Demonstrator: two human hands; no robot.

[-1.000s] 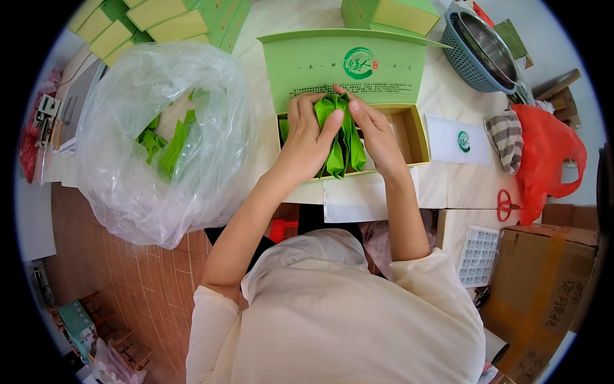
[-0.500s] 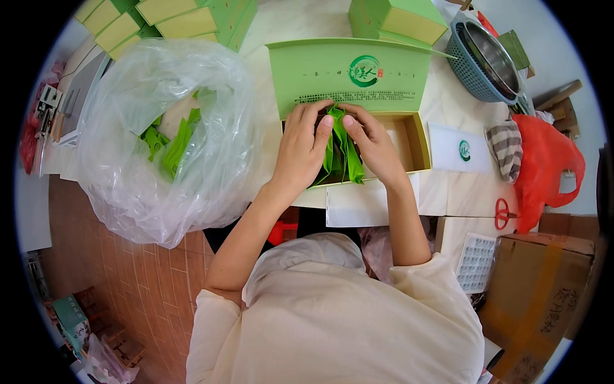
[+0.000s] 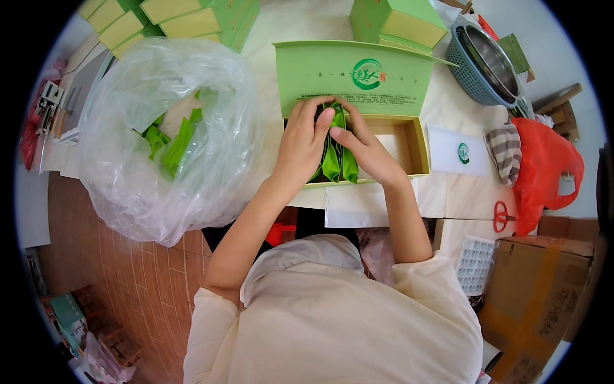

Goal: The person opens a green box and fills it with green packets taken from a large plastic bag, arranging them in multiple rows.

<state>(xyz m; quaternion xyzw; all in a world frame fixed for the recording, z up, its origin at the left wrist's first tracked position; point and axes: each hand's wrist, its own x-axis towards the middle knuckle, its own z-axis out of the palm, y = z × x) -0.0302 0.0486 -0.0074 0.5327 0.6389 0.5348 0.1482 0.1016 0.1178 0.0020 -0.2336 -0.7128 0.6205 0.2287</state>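
Observation:
An open green gift box (image 3: pixel 419 147) with a raised printed lid (image 3: pixel 320 70) lies in front of me. Several shiny green packets (image 3: pixel 338 157) stand on edge in its left and middle part, while its right end shows bare yellowish inside. My left hand (image 3: pixel 306 137) curves round the packets from the left, its thumb along their tops. From the right, my right hand (image 3: pixel 368 147) presses them, thumb laid across the front packet. Both hands are closed on this one bunch. Some fingertips are hidden behind the packets.
At left, a large clear plastic bag (image 3: pixel 224 160) holds more green packets (image 3: pixel 182 144). Closed green boxes (image 3: pixel 198 22) are stacked behind it. On the right are a white printed sheet (image 3: pixel 451 150), a blue basket (image 3: pixel 470 70), a red bag (image 3: pixel 543 169) and red scissors (image 3: pixel 501 217).
The packets have been squeezed closer together and sit lower in the box. My right thumb has moved left over them. The box has shifted slightly.

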